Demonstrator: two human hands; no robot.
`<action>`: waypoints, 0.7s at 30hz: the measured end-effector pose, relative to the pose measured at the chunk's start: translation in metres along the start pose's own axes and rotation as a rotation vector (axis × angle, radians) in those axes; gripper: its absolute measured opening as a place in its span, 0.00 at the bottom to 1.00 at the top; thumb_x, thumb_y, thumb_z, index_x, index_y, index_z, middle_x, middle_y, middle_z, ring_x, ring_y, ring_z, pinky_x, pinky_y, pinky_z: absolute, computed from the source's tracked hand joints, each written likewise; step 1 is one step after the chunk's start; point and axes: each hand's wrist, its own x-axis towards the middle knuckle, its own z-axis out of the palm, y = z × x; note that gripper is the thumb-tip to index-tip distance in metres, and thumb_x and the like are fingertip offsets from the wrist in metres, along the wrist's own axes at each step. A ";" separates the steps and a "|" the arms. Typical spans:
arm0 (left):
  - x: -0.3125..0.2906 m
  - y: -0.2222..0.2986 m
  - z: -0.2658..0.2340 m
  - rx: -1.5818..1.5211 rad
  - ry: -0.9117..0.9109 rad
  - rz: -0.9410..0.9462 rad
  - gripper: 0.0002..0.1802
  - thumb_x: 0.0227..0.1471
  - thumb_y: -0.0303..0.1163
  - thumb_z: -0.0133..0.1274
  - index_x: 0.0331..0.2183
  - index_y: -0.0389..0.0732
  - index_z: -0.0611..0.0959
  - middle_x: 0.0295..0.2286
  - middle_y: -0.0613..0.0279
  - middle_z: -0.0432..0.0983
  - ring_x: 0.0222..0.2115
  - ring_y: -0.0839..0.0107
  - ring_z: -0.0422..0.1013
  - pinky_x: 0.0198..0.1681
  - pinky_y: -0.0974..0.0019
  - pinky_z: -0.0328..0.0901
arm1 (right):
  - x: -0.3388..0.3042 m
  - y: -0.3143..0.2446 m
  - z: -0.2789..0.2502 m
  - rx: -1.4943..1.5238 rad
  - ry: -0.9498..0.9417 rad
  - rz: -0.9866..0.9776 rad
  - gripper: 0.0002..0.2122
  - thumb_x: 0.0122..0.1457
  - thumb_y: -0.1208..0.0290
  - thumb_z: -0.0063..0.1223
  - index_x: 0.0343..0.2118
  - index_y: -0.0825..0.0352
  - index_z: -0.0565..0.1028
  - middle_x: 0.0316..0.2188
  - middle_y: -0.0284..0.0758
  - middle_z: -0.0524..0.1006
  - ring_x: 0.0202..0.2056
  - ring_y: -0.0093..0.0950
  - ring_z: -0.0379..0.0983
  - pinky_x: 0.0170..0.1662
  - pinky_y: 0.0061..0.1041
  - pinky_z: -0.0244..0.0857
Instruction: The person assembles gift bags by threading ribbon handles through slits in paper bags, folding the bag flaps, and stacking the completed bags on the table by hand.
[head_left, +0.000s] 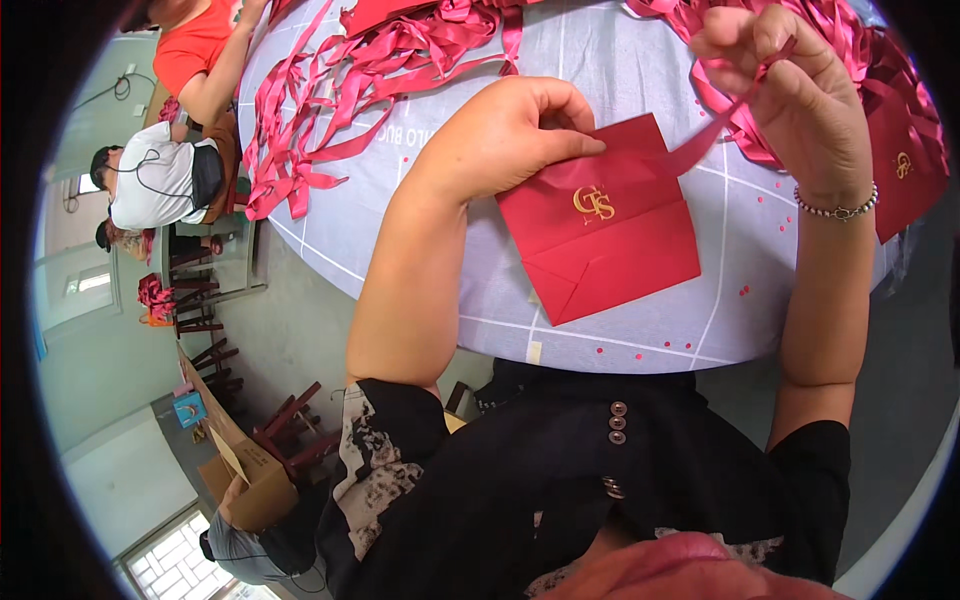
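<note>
A flat red paper gift bag (625,235) with a gold emblem lies tilted on the cloth-covered table in front of me. My left hand (520,135) grips its upper left edge, thumb on the front and the other fingers partly hidden behind. From the bag's upper right side a dark pink ribbon (705,145) runs up to my right hand (785,80). There the fingers are pinched round the ribbon, which is stretched above the table. A beaded bracelet circles my right wrist.
Loose pink ribbons (330,120) are heaped at the far left of the table (480,270). More ribbons and another red bag (905,150) lie at the right. Small red paper dots are scattered near the front edge. People sit at the left, with stools and a cardboard box (255,480) beyond.
</note>
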 end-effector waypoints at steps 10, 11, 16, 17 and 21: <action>-0.007 0.005 -0.003 -0.095 0.083 -0.021 0.05 0.56 0.26 0.60 0.35 0.36 0.80 0.23 0.74 0.75 0.23 0.89 0.68 0.26 0.82 0.61 | 0.007 0.033 -0.020 -0.767 -0.314 0.228 0.06 0.61 0.76 0.59 0.35 0.74 0.81 0.24 0.30 0.79 0.23 0.13 0.72 0.25 0.14 0.65; -0.007 0.006 -0.003 -0.076 0.097 -0.017 0.06 0.55 0.25 0.60 0.35 0.36 0.80 0.23 0.73 0.76 0.24 0.89 0.69 0.27 0.82 0.61 | 0.005 0.033 -0.020 -0.769 -0.311 0.232 0.06 0.61 0.76 0.59 0.35 0.74 0.81 0.24 0.30 0.79 0.23 0.13 0.72 0.25 0.14 0.65; -0.009 0.009 -0.003 -0.128 0.112 -0.053 0.10 0.51 0.22 0.63 0.37 0.34 0.82 0.26 0.70 0.79 0.26 0.86 0.72 0.30 0.82 0.66 | 0.002 0.041 -0.006 -0.820 -0.204 0.258 0.05 0.60 0.77 0.59 0.34 0.73 0.81 0.21 0.30 0.78 0.21 0.14 0.71 0.24 0.15 0.65; -0.010 0.009 -0.002 -0.132 0.121 -0.060 0.11 0.50 0.21 0.64 0.38 0.34 0.83 0.26 0.70 0.79 0.26 0.85 0.73 0.31 0.81 0.68 | 0.001 0.042 -0.005 -0.817 -0.200 0.261 0.05 0.60 0.77 0.59 0.34 0.73 0.81 0.21 0.30 0.78 0.21 0.14 0.71 0.24 0.15 0.65; -0.012 0.009 0.000 -0.113 0.154 -0.045 0.11 0.50 0.20 0.64 0.38 0.34 0.84 0.27 0.68 0.80 0.27 0.84 0.74 0.32 0.81 0.69 | -0.002 0.045 0.001 -0.929 -0.188 0.150 0.05 0.59 0.76 0.59 0.33 0.73 0.80 0.22 0.34 0.78 0.24 0.18 0.74 0.27 0.18 0.67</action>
